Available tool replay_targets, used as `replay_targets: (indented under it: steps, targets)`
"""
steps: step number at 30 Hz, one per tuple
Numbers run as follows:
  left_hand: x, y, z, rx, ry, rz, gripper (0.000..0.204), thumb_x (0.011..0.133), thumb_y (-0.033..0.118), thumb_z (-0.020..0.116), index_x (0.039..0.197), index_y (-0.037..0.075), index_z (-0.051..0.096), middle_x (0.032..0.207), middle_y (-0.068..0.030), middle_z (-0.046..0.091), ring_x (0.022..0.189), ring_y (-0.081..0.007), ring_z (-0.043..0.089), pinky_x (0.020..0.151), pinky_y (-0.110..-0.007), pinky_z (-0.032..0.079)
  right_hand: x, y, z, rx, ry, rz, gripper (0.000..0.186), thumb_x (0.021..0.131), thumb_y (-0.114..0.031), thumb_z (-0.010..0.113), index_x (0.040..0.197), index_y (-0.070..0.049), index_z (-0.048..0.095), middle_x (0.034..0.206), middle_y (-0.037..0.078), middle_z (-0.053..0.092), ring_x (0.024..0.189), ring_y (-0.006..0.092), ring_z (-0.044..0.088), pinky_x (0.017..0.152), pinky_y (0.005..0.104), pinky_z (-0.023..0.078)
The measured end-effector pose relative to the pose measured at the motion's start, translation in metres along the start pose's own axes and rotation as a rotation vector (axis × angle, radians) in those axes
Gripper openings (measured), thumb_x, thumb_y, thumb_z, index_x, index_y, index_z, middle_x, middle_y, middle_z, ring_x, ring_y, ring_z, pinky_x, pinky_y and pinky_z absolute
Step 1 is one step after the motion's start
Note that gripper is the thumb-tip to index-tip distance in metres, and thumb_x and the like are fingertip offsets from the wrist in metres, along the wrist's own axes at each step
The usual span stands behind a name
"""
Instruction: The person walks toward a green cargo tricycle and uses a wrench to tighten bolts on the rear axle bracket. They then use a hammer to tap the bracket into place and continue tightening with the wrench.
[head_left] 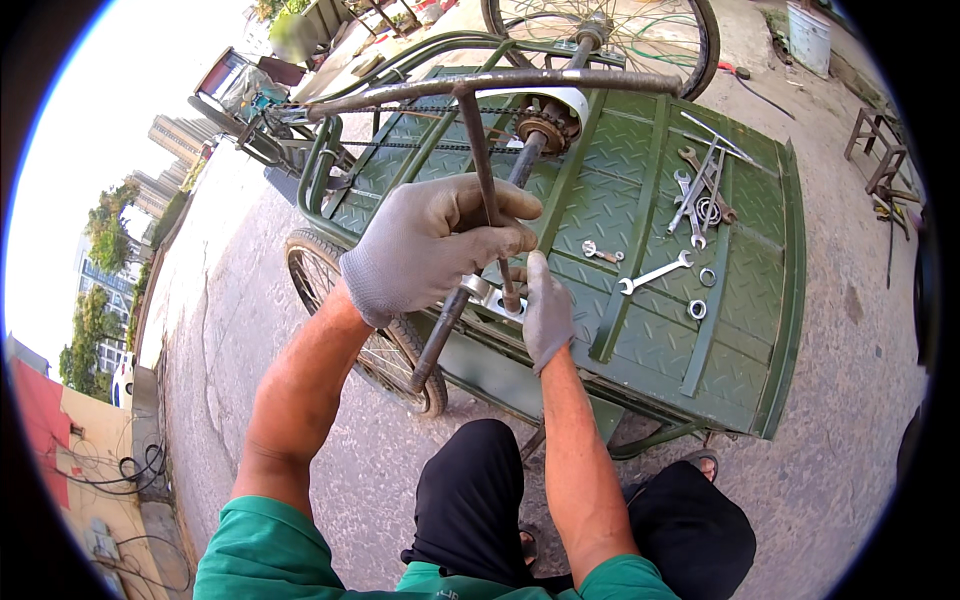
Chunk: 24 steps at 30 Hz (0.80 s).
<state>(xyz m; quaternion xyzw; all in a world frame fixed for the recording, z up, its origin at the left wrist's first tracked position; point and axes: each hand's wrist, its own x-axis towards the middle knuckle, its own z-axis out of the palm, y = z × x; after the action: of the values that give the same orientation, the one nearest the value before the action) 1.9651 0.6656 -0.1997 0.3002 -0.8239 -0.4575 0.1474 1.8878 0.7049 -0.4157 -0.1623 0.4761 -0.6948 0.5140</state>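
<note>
My left hand [445, 240], in a grey work glove, is closed around the slanting strut [478, 140] of a rusty metal frame [410, 92]. The strut's lower end meets a silver bearing bracket [484, 292] on a dark steel axle [435, 345]. My right hand [546, 312], also gloved, is closed beside that lower end, its fingers partly behind the strut; what they pinch is hidden. Farther along the axle is a rusty sprocket [541, 122] with a chain [420, 147]. All this lies on the green underside of an overturned cargo tricycle [630, 215].
Several wrenches, including an open-ended one [656, 272], lie on the green panel with a socket [697, 309] and a small adjustable wrench [601, 252]. Spoked wheels stand at the left [405, 365] and far end [690, 40]. A white bucket [809, 40] and small stool [875, 150] stand beyond.
</note>
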Motion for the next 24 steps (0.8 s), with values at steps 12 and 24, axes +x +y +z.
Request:
replay_targets:
  steps: [12,24]
  targets:
    - [0.005,-0.010,0.010,-0.010,0.185,0.065,0.033,0.095,0.008,0.072,0.126,-0.003,0.065,0.099,-0.0077,0.074,0.090,-0.0104,0.070,0.078,-0.025,0.056,-0.003,-0.004,0.000,0.007,-0.012,-0.022,0.064,0.104,-0.051,0.048,0.096,0.007,0.073,0.079,0.007,0.068,0.074,0.0141,0.059,0.071,0.0305,0.047]
    - [0.002,-0.008,0.003,0.143,0.337,0.165,0.015,0.091,0.007,0.077,0.102,-0.001,0.069,0.089,-0.0034,0.070,0.079,-0.0086,0.064,0.074,-0.025,0.053,0.009,0.015,-0.006,-0.049,-0.010,-0.078,0.063,0.102,-0.053,0.050,0.099,0.004,0.075,0.078,0.004,0.065,0.072,0.0137,0.055,0.069,0.0310,0.046]
